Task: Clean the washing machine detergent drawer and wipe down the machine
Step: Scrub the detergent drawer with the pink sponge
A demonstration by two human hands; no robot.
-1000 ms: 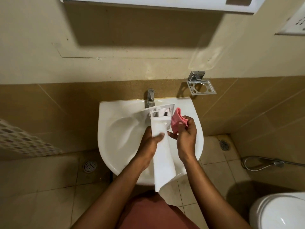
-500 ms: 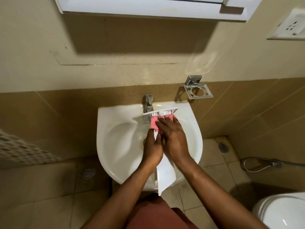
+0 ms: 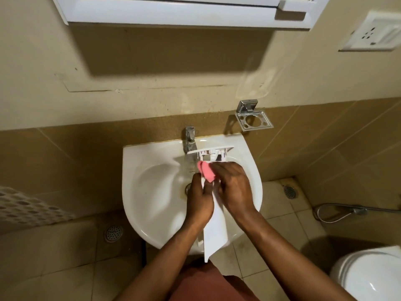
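- Two hands work over the white sink (image 3: 152, 213), both on the detergent drawer (image 3: 216, 233).
- Detergent drawer: long, white, held lengthwise near-to-far over the basin. Its front panel is at the far end, just below the tap (image 3: 190, 137). Its near end sticks out past the sink's near rim, toward the person.
- Left hand (image 3: 200, 199): grips the drawer's left edge at mid-length, fingers curled round it, thumb on top.
- Right hand (image 3: 235, 187): on the drawer's upper face, fingers bent over a pink cloth (image 3: 206, 172) and holding it against the plastic. The cloth bulges out to the left of the fingertips, just near of the front panel.
- Water at the tap: cannot tell whether it runs, the area is blurred.
- Surroundings: chrome holder (image 3: 253, 119) on the wall tile, right of the tap. White cabinet (image 3: 173, 11) on the wall above. Wall socket (image 3: 373, 33) far right. Toilet (image 3: 368, 276) near right. Spray hose (image 3: 338, 211) at the right wall. Floor drain (image 3: 113, 233) left of the sink, a second drain (image 3: 289, 191) to the right.
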